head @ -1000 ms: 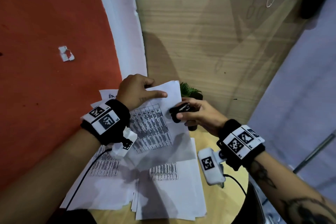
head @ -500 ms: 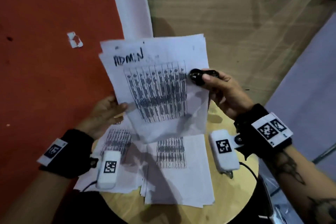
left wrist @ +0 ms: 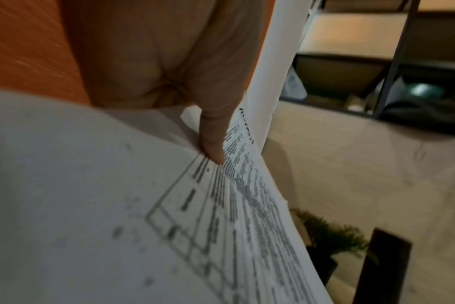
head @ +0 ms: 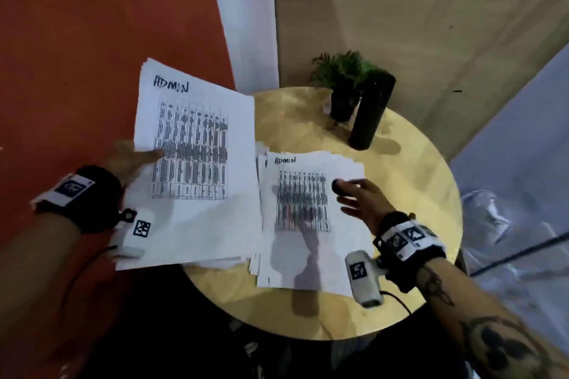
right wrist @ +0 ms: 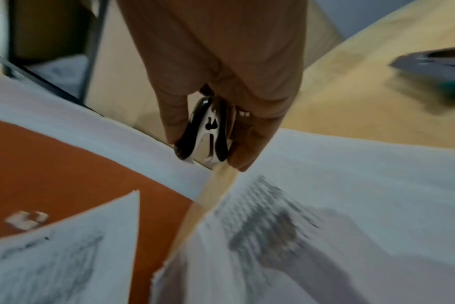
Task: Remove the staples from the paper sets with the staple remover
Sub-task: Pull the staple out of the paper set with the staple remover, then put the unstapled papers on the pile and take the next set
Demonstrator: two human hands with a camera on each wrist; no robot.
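Pinching paper set (head: 197,163) with thumb on top, left hand (head: 129,160); right hand (head: 363,203) gripping staple remover (head: 338,187)

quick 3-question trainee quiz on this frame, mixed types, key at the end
1. True or false: the staple remover lies loose on the round table.
2. Which hand holds the lifted paper set? A) left hand B) right hand C) neither
3. Fill in: the word handwritten at the top of the paper stack on the table is ____.

Key: 1 false, the right hand grips it. 2 A, thumb on top of the sheet. 3 ADMIN.
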